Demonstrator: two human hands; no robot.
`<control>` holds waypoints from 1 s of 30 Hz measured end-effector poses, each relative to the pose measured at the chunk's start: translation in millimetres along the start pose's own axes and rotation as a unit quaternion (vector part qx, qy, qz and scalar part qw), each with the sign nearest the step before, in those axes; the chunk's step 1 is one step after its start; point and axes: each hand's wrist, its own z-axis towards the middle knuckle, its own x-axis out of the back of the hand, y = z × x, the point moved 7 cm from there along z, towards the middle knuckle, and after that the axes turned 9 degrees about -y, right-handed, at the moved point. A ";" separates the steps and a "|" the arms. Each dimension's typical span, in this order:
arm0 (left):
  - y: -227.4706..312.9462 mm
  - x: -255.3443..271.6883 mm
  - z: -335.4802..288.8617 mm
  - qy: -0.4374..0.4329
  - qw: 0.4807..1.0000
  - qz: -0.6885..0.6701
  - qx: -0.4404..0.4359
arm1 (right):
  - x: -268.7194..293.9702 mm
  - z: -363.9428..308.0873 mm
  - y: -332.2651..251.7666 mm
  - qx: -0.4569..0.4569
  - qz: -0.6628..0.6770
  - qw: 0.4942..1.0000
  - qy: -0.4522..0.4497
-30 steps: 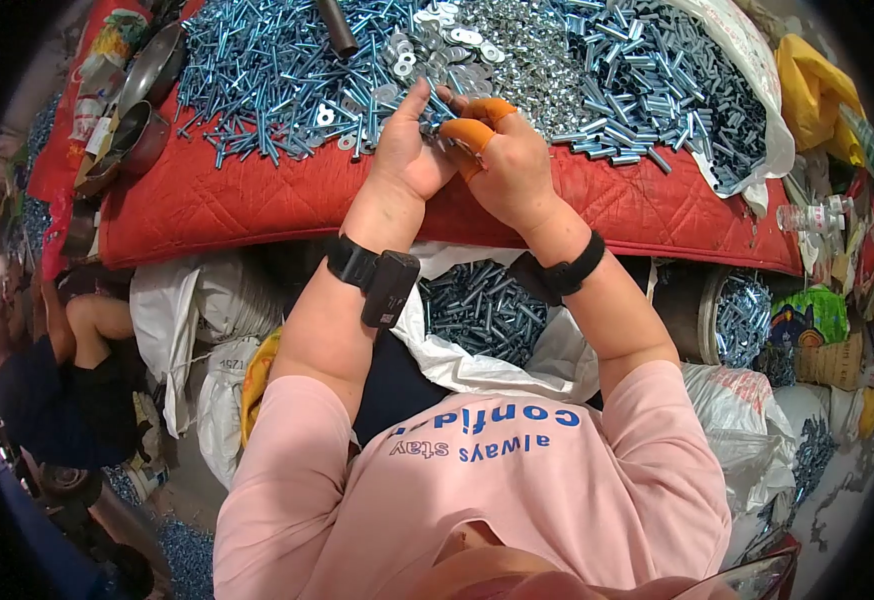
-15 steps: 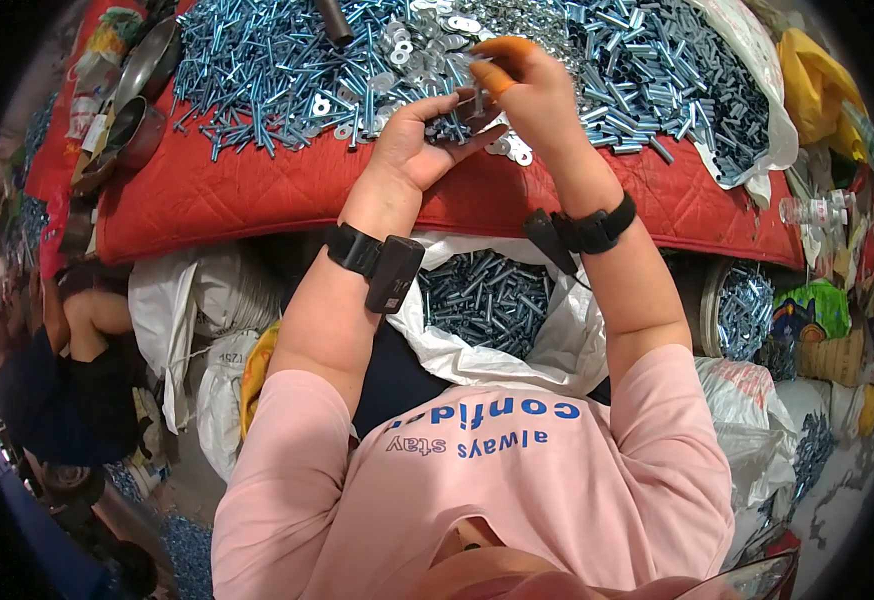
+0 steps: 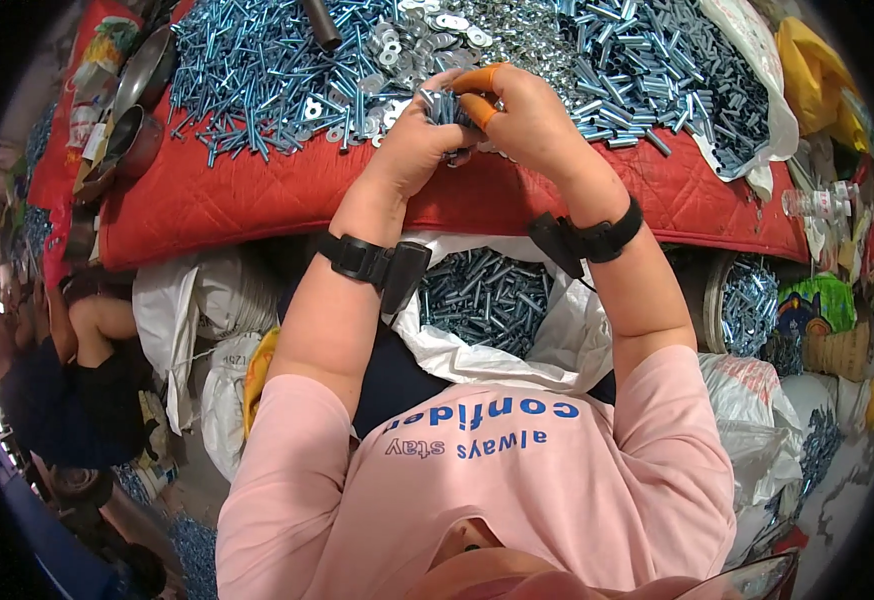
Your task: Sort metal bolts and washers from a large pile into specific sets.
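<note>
My left hand [image 3: 409,152] is closed around a bunch of bluish metal bolts [image 3: 443,106], its thumb lying across them. Against the bunch's right side press the fingers of my right hand [image 3: 532,118]. Orange covers sit on its thumb and forefinger, which are curled in, and whatever is between them is hidden. Both hands are over the near edge of the metal parts. Just beyond them lie flat silver washers [image 3: 390,52], with a heap of long blue-silver bolts [image 3: 247,85] to the left and short metal tubes [image 3: 625,72] to the right.
A red quilted cloth [image 3: 257,205] lies under the heaps. A white sack of metal pieces [image 3: 477,305] stands open below its edge. Dark metal pans [image 3: 135,140] are at the left, a clear bottle [image 3: 817,204] at the right. Another person [image 3: 57,390] sits far left.
My left hand has gone from an open palm with metal pieces on it to closed around the bunch. My right hand has come down and in against it.
</note>
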 end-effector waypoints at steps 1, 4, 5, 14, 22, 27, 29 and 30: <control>0.5 -1.6 1.5 -0.007 1.000 0.024 -0.006 | 1.2 0.4 4.2 -0.002 0.000 1.000 0.002; 1.8 -2.0 0.5 -0.021 0.997 0.067 -0.009 | -3.9 4.8 5.7 0.004 0.103 0.992 -0.071; 1.9 -2.2 -0.2 -0.027 0.996 0.087 -0.007 | -4.5 4.5 3.7 -0.010 0.112 0.987 -0.115; -10.9 -11.6 1.4 -0.099 0.993 -0.053 0.023 | -17.6 10.3 33.9 -0.082 0.182 0.969 -0.149; -19.4 -11.2 0.9 -0.150 0.975 -0.157 0.047 | -14.5 12.7 40.9 -0.043 0.205 0.961 -0.179; -18.0 -12.6 -0.9 -0.169 0.965 -0.190 0.067 | -14.1 14.9 39.9 -0.062 0.208 0.956 -0.197; -21.4 -11.6 -0.7 -0.160 0.956 -0.233 0.078 | -17.2 16.2 43.8 -0.087 0.193 0.959 -0.186; -21.7 -11.2 -1.3 -0.160 0.956 -0.231 0.078 | -18.7 16.7 43.1 -0.078 0.170 0.968 -0.168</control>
